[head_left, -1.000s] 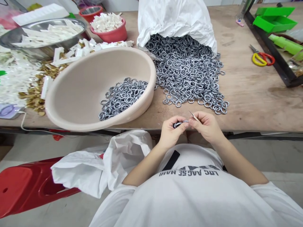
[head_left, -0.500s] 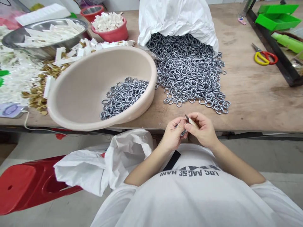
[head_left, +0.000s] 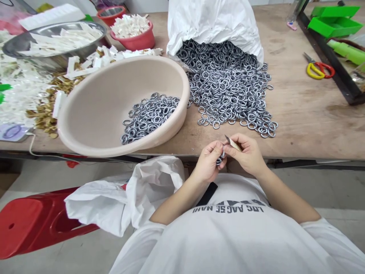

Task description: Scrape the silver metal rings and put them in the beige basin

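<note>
My left hand (head_left: 208,163) is closed around several grey rings (head_left: 219,161), just off the table's front edge. One ring stands up between its thumb and forefinger. My right hand (head_left: 248,154) grips a small knife (head_left: 234,144) with a dark pointed blade and a pale handle. Its thumb and fingertips meet those of the left hand at the ring. Beyond my hands lies a large pile of loose grey rings (head_left: 228,89), spilling from a white sack (head_left: 213,21). To the left, a beige basin (head_left: 94,102) holds more grey rings (head_left: 149,116).
Scissors (head_left: 318,69) and green trays (head_left: 335,26) are at the right, by a black metal bar (head_left: 327,61). White pieces fill a steel bowl (head_left: 54,62) and a red bowl (head_left: 139,41) at the left. A red stool (head_left: 25,224) and a white bag (head_left: 154,190) stand below the table edge.
My right hand has shifted slightly right, and the knife points a little further away from the left hand. The rings in my left hand show more clearly.
</note>
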{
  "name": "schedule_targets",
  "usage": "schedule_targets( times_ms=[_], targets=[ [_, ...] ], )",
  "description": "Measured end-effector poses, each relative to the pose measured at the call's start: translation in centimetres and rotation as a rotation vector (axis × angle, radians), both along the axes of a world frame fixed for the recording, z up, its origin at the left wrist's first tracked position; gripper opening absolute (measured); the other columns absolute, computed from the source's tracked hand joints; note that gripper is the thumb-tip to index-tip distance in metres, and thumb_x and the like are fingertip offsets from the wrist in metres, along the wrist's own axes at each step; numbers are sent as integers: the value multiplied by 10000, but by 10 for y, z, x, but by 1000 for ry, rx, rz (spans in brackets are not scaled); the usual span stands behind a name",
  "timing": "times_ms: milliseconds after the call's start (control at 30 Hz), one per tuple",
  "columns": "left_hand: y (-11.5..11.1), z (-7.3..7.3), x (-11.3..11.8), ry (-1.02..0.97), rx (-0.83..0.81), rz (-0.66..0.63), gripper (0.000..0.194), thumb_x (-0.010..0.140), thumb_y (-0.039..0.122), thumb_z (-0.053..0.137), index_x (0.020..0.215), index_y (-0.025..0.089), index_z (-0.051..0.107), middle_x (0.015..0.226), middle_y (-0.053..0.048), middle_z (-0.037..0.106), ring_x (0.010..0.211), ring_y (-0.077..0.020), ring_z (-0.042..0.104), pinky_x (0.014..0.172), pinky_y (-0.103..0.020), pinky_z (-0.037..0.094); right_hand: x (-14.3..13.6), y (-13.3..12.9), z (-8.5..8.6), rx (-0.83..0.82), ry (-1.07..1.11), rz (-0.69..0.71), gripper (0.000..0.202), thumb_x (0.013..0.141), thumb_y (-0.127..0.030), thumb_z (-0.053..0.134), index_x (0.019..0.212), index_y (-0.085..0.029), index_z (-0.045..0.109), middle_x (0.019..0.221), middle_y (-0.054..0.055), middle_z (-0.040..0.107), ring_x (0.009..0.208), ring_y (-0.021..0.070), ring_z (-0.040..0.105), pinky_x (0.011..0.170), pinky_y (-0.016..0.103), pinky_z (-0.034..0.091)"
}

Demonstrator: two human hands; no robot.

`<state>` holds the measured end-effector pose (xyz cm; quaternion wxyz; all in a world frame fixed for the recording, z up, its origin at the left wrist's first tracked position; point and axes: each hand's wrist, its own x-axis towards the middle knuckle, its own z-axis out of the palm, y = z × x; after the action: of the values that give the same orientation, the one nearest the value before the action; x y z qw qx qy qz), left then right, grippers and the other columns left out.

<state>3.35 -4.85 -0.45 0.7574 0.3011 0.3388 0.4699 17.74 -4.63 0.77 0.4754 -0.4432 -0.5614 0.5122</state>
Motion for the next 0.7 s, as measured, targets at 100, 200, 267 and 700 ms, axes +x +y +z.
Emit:
schedule_targets(
  times_ms=[100, 200, 267, 700],
  targets=[
    [1, 1, -2, 5, 21, -10, 388, 835, 490, 690, 747, 154, 517, 657, 41, 473, 419, -21, 405, 376, -168, 236, 3, 4, -3, 28, -20, -86, 226, 849, -422, 710, 843, -203, 653, 734, -16, 607, 685, 132, 549, 667, 264, 449],
    [3, 2, -5, 7, 18, 2, 392, 838, 498, 683, 760, 159, 502, 664, 47, 465, 417, -21, 414, 379, -168, 226, 4, 5, -3, 88, -83, -138, 209, 863, -409, 697, 878, -204, 653, 759, -19, 590, 710, 127, 531, 684, 260, 434],
    [5, 2, -6, 7, 20, 27, 391, 839, 493, 683, 759, 162, 492, 662, 49, 465, 412, -23, 418, 375, -170, 218, 4, 3, -1, 127, -127, -123, 212, 867, -414, 693, 889, -206, 654, 778, -15, 601, 719, 131, 532, 689, 264, 428],
    [4, 8, -3, -13, -24, 78, 402, 795, 514, 722, 750, 162, 533, 641, 49, 452, 402, -18, 343, 345, -171, 218, 4, -9, 0, 467, -637, -3, 372, 918, -513, 590, 712, -203, 599, 679, 8, 561, 634, 131, 480, 609, 281, 321]
  ],
)
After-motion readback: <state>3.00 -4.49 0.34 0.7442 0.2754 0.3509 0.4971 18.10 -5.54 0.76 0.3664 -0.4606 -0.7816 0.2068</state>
